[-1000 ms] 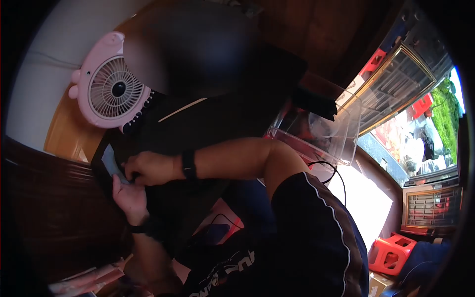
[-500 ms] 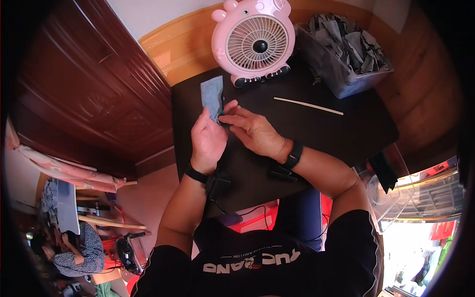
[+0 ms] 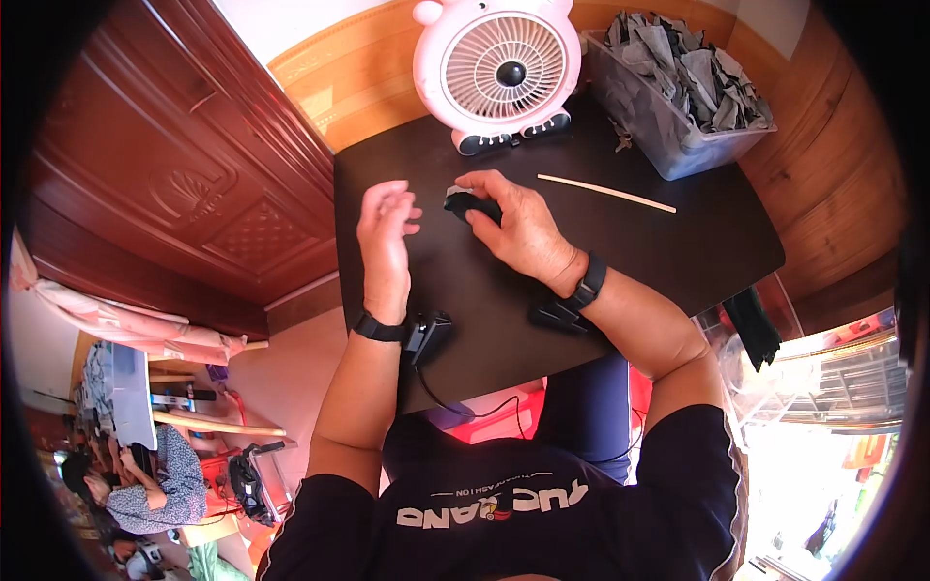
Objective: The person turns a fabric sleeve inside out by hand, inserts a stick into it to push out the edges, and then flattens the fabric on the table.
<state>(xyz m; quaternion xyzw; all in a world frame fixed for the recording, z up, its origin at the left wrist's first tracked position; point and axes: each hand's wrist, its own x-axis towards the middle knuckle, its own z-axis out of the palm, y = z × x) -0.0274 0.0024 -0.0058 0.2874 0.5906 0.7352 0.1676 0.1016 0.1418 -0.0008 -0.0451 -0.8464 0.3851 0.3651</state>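
Observation:
Over the dark table [image 3: 484,290], my right hand [image 3: 528,232] pinches a small piece of cloth [image 3: 475,204] between thumb and fingers. The cloth looks black along its side and grey at its tip; part of it is hidden inside the hand. To its left, my left hand [image 3: 386,237] is raised with loosely bent fingers that are apart, holding nothing. A gap separates it from the cloth. A thin pale stick [image 3: 606,194] lies on the table to the right of my right hand.
A pink pig-shaped fan [image 3: 499,73] stands at the table's back. Right of it is a clear plastic bin [image 3: 678,145] heaped with grey cloth pieces [image 3: 693,77]. Black cloth strips [image 3: 751,329] hang at the right edge. Another person [image 3: 160,484] sits at the far left.
My left hand has let go of the cloth and moved left and up. The cloth, earlier upright with its grey-blue face showing, is now in my right hand alone, mostly black side showing.

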